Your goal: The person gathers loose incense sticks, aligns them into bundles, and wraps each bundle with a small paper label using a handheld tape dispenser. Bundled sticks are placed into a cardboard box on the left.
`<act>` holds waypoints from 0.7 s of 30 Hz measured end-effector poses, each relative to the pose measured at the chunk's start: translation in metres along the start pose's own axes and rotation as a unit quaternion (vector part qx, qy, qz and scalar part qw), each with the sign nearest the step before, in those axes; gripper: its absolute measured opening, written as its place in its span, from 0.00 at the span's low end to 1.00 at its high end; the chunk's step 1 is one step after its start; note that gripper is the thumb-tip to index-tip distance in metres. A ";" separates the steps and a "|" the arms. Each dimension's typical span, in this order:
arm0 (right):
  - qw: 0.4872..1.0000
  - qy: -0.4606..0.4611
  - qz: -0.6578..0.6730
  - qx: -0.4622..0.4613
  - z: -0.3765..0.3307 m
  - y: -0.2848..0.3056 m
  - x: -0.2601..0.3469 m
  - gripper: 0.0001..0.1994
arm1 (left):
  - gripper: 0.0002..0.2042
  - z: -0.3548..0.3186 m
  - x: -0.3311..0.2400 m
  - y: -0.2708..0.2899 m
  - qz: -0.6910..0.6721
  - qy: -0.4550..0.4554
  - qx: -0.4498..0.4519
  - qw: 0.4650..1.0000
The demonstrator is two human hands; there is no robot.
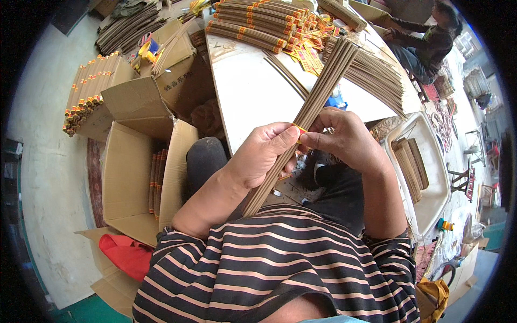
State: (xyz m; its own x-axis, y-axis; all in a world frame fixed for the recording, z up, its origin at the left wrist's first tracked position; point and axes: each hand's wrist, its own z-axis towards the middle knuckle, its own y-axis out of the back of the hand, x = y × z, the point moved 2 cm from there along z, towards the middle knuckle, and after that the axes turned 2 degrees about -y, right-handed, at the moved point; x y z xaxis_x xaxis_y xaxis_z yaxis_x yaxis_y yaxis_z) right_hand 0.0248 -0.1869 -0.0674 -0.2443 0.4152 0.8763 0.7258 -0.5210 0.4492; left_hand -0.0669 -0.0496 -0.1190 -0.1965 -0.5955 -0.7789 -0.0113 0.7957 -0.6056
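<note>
A bundle of brown incense sticks slants across my lap, its upper end over the table and its lower end close to my striped shirt. My left hand is closed around the middle of the bundle, thumb on top. A narrow yellow and red paper band lies across the sticks beside that thumb. From the other side, my right hand pinches at the band with thumb and bent fingers. Part of the band is hidden by the fingers.
A white table carries banded incense bundles, loose sticks and yellow-red labels. At left stands an open cardboard box with bundles inside; a white tub sits at right. Another person sits at the far right.
</note>
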 end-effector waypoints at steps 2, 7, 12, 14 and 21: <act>1.000 0.006 -0.006 0.001 0.000 0.000 -0.001 0.11 | 0.13 0.000 0.001 0.001 -0.011 0.010 0.011 1.000; 0.999 0.013 -0.038 -0.013 -0.001 -0.002 -0.002 0.10 | 0.14 0.000 0.005 0.003 -0.050 0.017 0.020 0.998; 0.997 -0.005 -0.071 -0.031 -0.002 -0.003 0.000 0.12 | 0.14 -0.001 0.007 0.002 -0.074 0.016 0.022 0.997; 0.996 0.003 -0.086 -0.039 -0.003 -0.001 0.003 0.14 | 0.15 -0.001 0.007 0.003 -0.076 0.014 0.019 0.997; 0.996 0.068 0.013 -0.047 -0.001 -0.003 -0.011 0.20 | 0.15 -0.003 0.009 0.003 -0.077 0.018 0.022 0.997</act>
State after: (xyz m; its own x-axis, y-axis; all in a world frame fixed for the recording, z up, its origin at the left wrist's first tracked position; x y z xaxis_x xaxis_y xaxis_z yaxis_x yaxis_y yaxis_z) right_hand 0.0243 -0.1902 -0.0781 -0.3161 0.2983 0.9006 0.6711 -0.6006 0.4346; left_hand -0.0718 -0.0524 -0.1270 -0.2314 -0.7052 -0.6701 -0.0019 0.6892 -0.7246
